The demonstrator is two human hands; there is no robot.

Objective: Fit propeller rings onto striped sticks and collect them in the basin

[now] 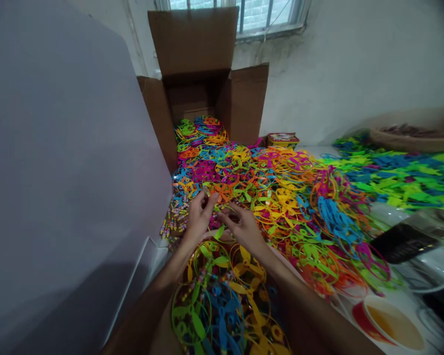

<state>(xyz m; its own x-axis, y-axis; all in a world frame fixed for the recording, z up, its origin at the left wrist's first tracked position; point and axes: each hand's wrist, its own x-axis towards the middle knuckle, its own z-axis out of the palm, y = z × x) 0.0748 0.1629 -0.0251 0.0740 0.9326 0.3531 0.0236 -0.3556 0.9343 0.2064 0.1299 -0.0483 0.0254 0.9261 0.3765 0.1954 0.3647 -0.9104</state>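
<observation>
A large heap of thin plastic propeller rings [266, 192] in orange, yellow, pink, green and blue covers the table. My left hand [199, 219] is over its near edge, fingertips pinched on a small piece [207, 194] that is too small to name. My right hand [242, 227] is next to it, fingers apart and resting on the rings. A looser bunch of rings with green and yellow blades [218, 301] lies below my wrists, near my body. Small beaded strips [173, 222] lie left of my left hand.
An open cardboard box [192, 49] stands behind the heap, and a tall white panel [66, 172] walls the left. To the right are a pile of flat green and blue plastic pieces [399, 180], a woven basket [414, 138], a black device [403, 244] and a cup of tea [388, 323].
</observation>
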